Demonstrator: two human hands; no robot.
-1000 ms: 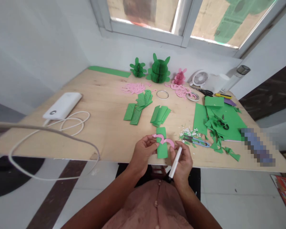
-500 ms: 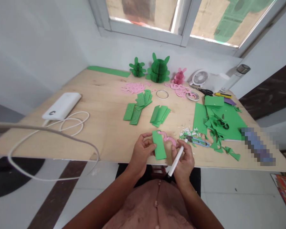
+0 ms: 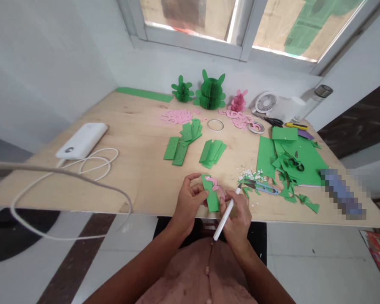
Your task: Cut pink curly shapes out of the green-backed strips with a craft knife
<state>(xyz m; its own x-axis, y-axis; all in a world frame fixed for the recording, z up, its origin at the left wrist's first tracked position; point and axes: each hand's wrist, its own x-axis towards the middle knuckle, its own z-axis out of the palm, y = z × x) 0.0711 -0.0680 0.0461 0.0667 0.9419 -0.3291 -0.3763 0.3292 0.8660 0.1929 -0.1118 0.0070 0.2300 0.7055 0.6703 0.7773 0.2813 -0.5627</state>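
Note:
At the table's front edge my left hand (image 3: 189, 204) pinches a green paper strip (image 3: 213, 202) between thumb and fingers. A curvy pink paper cutout (image 3: 214, 184) lies over the strip's upper right part. My right hand (image 3: 237, 217) holds the cutout's lower end with thumb and fingertip. The same hand also carries a white pen (image 3: 227, 214), slanting down toward my body. Just beyond it, blue-handled thread snips (image 3: 262, 186) lie on the table beside small white paper bits (image 3: 251, 174).
Folded green pieces (image 3: 213, 152) and pink scraps (image 3: 177, 116) lie on the table (image 3: 139, 169). Green offcuts (image 3: 286, 169) and sheets cover the right side. Paper animals (image 3: 210, 93) stand by the wall. A white power bank (image 3: 82, 140) with a cable is at left.
My right hand has moved left with the pen and pink cutout. The cutout, earlier mostly to the right of the green strip, now overlaps its front.

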